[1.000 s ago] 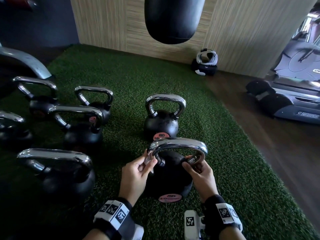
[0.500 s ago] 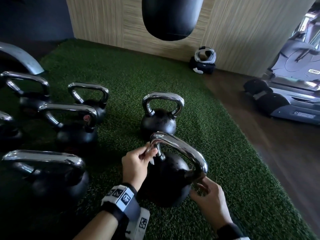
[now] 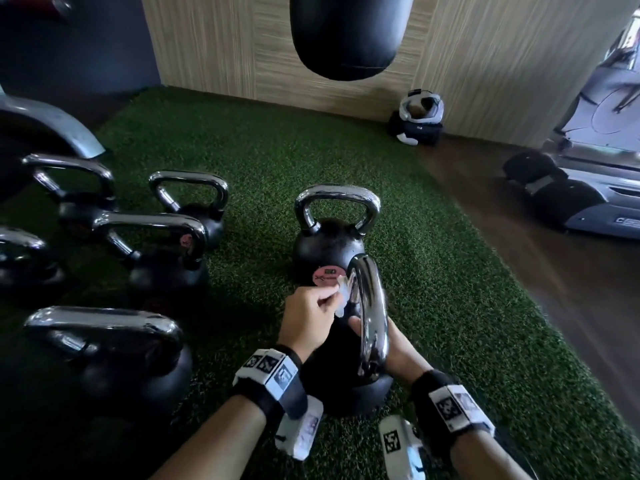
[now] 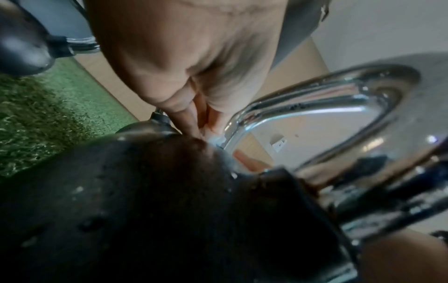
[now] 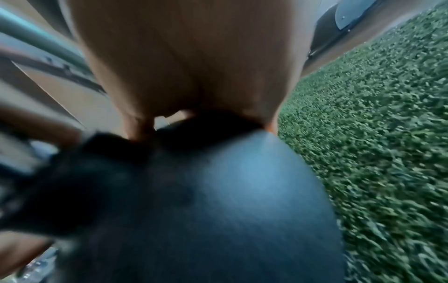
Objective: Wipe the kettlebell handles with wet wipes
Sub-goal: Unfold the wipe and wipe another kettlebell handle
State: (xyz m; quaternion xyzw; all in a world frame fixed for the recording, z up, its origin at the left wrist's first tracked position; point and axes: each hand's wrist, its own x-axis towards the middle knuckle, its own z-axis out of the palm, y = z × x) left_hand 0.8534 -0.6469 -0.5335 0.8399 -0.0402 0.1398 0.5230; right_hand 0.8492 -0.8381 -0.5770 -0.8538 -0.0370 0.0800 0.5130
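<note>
Head view: the near kettlebell (image 3: 341, 368) stands on green artificial turf (image 3: 450, 306), its chrome handle (image 3: 370, 313) turned edge-on. Open turf lies to its right up to the dark wood floor (image 3: 554, 271); to the left five more kettlebells crowd close, and one with a pink label (image 3: 330, 237) stands just beyond. A black punching bag (image 3: 348, 32) hangs before the wood-panelled far wall. The left hand (image 3: 308, 323) pinches a white wet wipe (image 3: 341, 296) against the handle's far end. The right hand (image 3: 398, 344) rests on the black body behind the handle; its finger state cannot be told.
</note>
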